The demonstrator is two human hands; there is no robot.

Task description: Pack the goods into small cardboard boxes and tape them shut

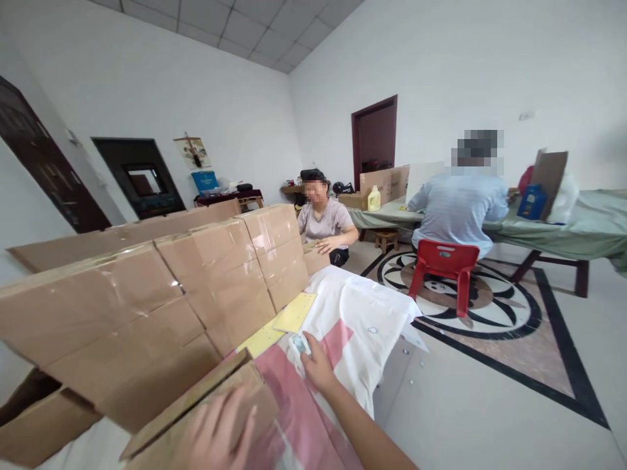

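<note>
My right hand (317, 365) reaches forward over a white and pink cloth (362, 320) that covers the table, its fingers closed on a small white packet (298, 344). My left hand (220, 434) is close to the camera and blurred, with its fingers spread against the side of an open cardboard box (210, 408) at the near edge. Two yellow sheets (294, 313) lie on the cloth just beyond the packet, against the foot of a wall of stacked, taped cardboard boxes (215, 281).
A seated person (326, 222) faces me behind the boxes with a hand on a carton. Another person (458, 209) sits with their back to me on a red chair (443, 264) at a green-covered table (588, 228). Patterned floor lies to the right.
</note>
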